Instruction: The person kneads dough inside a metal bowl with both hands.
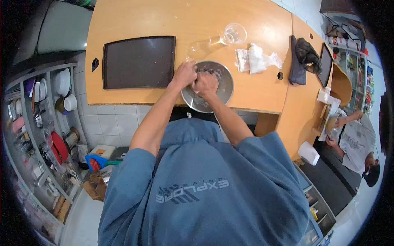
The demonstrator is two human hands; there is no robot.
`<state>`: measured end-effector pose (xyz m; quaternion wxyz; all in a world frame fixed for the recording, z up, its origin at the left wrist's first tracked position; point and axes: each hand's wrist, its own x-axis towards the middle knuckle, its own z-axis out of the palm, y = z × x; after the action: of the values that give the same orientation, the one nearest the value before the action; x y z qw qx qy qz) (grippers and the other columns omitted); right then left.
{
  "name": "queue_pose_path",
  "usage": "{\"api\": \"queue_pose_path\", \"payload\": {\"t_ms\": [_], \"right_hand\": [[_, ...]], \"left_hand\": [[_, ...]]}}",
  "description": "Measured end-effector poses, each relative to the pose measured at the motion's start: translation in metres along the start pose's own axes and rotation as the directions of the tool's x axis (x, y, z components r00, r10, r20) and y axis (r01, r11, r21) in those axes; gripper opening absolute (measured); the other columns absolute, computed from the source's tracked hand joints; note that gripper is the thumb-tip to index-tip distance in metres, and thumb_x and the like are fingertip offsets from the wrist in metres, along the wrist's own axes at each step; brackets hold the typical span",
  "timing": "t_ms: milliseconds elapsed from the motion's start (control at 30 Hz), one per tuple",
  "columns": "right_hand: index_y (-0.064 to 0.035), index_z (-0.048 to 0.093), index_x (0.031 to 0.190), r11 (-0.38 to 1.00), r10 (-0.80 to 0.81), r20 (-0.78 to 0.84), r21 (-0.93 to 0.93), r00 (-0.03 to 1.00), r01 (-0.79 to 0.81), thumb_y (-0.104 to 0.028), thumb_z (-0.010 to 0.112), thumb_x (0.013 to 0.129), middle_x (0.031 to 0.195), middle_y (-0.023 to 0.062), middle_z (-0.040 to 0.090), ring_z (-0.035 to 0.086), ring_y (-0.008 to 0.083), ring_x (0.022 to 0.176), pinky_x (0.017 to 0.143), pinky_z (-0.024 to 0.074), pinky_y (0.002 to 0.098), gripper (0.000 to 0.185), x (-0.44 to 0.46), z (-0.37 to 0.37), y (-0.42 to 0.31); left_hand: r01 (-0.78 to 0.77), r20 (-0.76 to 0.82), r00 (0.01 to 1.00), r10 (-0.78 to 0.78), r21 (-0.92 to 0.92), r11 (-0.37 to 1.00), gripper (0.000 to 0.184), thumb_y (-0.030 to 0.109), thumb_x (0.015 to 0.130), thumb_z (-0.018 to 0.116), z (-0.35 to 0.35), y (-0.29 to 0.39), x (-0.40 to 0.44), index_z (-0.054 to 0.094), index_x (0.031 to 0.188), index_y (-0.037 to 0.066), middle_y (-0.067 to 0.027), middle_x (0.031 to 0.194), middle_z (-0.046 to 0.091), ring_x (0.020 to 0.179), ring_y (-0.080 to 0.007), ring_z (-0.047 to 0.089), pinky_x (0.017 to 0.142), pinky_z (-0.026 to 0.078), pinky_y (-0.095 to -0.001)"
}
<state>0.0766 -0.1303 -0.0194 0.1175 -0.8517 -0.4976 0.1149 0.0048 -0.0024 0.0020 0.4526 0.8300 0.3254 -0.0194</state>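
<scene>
On the near edge of the table stands a metal mixing bowl (228,92), with whitish, floury dough (219,75) in it and smears along its inner wall. My left hand (186,73) is closed on the bowl's left rim. Inside the bowl, my right hand (206,84) is curled with its fingers pressed down into the dough; the fingertips are hidden. A dark rectangular baking tray (139,62) lies just left of the bowl. Beyond the bowl are a clear plastic cup (235,33) and a plastic bag of white powder (257,59).
The wooden table (193,16) extends to the right, where a dark cloth (308,55) lies. Metal shelves (49,143) with kitchenware line the left side. At the far right, another person (355,137) works with both hands at the side counter. A white container (308,153) stands nearer.
</scene>
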Motion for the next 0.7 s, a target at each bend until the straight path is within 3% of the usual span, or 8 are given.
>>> {"api": "queue_pose_path", "payload": {"t_ms": [133,233,367,400,500,533,667,700], "right_hand": [[-0.0032,0.072,0.094,0.966,0.208,0.349,0.071,0.914,-0.247,-0.033,0.062,0.086,0.093,0.0223,0.073,0.071,0.0405,0.087,0.083,0.0545,0.0533,0.033,0.014,-0.018,0.001],[-0.0014,0.072,0.097,0.954,0.13,0.317,0.219,0.939,-0.206,-0.033,0.06,0.09,0.092,0.0266,0.071,0.07,0.045,0.088,0.079,0.0556,0.0545,0.035,0.021,-0.029,0.026],[-0.0024,0.073,0.097,0.98,-0.015,0.315,0.194,0.949,-0.049,-0.037,0.06,0.093,0.091,0.0285,0.07,0.069,0.0457,0.088,0.08,0.0555,0.0546,0.037,0.022,-0.038,0.038],[-0.002,0.074,0.092,0.985,0.022,0.332,0.154,0.943,-0.077,-0.038,0.06,0.093,0.09,0.0283,0.07,0.069,0.0455,0.088,0.081,0.0553,0.0541,0.039,0.015,-0.038,0.03],[-0.0047,0.073,0.1,0.976,0.03,0.317,0.197,0.948,-0.097,-0.035,0.058,0.093,0.094,0.0284,0.07,0.068,0.0453,0.091,0.084,0.0533,0.0547,0.034,-0.003,-0.03,0.016],[-0.0057,0.072,0.105,0.976,0.032,0.37,0.191,0.929,-0.109,-0.04,0.058,0.093,0.097,0.0274,0.07,0.069,0.0444,0.092,0.085,0.0543,0.0546,0.04,-0.006,-0.031,0.009],[-0.0068,0.071,0.113,0.996,0.088,0.549,-0.041,0.831,-0.078,-0.049,0.058,0.091,0.102,0.0225,0.072,0.071,0.0411,0.094,0.083,0.0567,0.055,0.049,-0.022,-0.045,-0.008],[-0.0058,0.072,0.109,0.996,0.094,0.489,-0.044,0.867,-0.083,-0.048,0.057,0.092,0.101,0.0228,0.072,0.072,0.0394,0.094,0.082,0.0571,0.0535,0.048,-0.027,-0.046,-0.012]], "left_hand": [[-0.007,-0.02,1.0,0.006,-0.018,1.0,0.023,0.012,0.091,0.059,-0.004,0.0,-0.002,0.068,0.106,-0.001,-0.0318,0.095,0.068,0.095,-0.0504,0.065,0.084,0.051,-0.0552],[-0.029,-0.028,0.999,0.029,-0.014,0.999,0.023,0.012,0.091,0.059,0.002,-0.004,0.0,0.069,0.107,-0.001,-0.0313,0.096,0.068,0.096,-0.0499,0.065,0.086,0.051,-0.0554],[0.002,-0.078,0.997,0.0,0.032,0.999,0.021,0.009,0.086,0.061,0.001,0.004,-0.003,0.068,0.103,-0.002,-0.0307,0.093,0.069,0.092,-0.049,0.066,0.084,0.052,-0.0551],[-0.004,-0.08,0.997,0.006,0.023,1.0,0.022,0.009,0.085,0.061,0.001,0.005,-0.004,0.068,0.103,-0.001,-0.0307,0.094,0.069,0.092,-0.0489,0.066,0.084,0.052,-0.0551],[-0.014,-0.079,0.997,0.015,0.006,1.0,0.024,0.009,0.085,0.061,0.003,0.0,-0.004,0.069,0.105,-0.001,-0.0307,0.094,0.069,0.093,-0.0484,0.066,0.084,0.053,-0.0548],[-0.013,-0.071,0.997,0.013,0.006,1.0,0.025,0.009,0.084,0.061,0.004,-0.002,-0.003,0.069,0.105,-0.001,-0.0306,0.094,0.069,0.093,-0.0482,0.066,0.084,0.053,-0.0546],[0.0,-0.08,0.997,-0.003,-0.036,0.999,0.025,0.008,0.082,0.061,0.002,-0.001,-0.005,0.069,0.104,-0.002,-0.0302,0.093,0.069,0.094,-0.0473,0.067,0.085,0.053,-0.0532],[0.001,-0.089,0.996,-0.006,-0.05,0.999,0.025,0.008,0.081,0.061,0.002,0.0,-0.007,0.069,0.103,-0.002,-0.0301,0.093,0.069,0.094,-0.0472,0.067,0.085,0.054,-0.0529]]}}
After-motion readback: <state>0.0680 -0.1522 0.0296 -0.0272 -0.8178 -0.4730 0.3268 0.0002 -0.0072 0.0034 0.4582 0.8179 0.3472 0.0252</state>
